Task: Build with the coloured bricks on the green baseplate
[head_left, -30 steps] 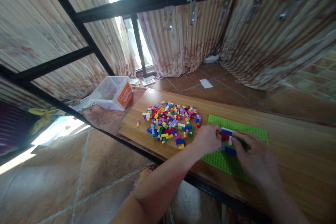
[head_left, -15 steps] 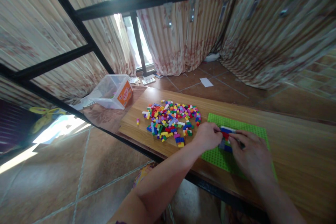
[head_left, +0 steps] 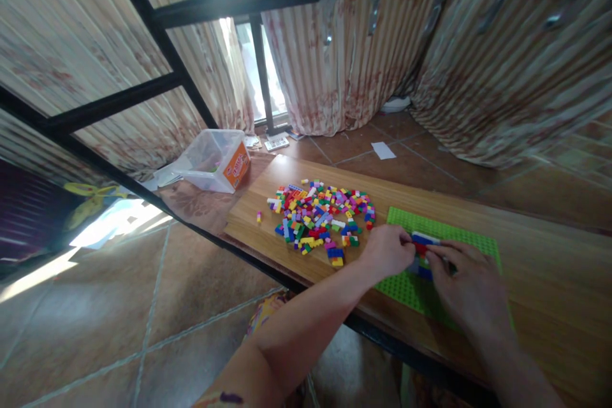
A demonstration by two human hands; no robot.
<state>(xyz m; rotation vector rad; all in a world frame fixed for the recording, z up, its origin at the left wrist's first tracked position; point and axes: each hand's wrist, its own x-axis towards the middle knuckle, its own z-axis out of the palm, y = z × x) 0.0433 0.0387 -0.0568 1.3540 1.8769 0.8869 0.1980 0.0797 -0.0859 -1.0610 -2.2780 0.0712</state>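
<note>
Both hands pinch the small brick stack (head_left: pixel 421 254) from either side: right hand (head_left: pixel 471 290) and left hand (head_left: pixel 388 250) grasping it on the green baseplate (head_left: pixel 454 236). The baseplate's near edge sits by the table edge (head_left: pixel 306 280). Beyond the left fingers lies the loose brick pile (head_left: pixel 320 220); bare wood opens right of the right fingers. Farther off, a plastic box (head_left: pixel 217 159).

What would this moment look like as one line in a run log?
left hand: on brick stack | right hand: on same stack | stack: on green baseplate | loose bricks: piled left, on wooden table
</note>
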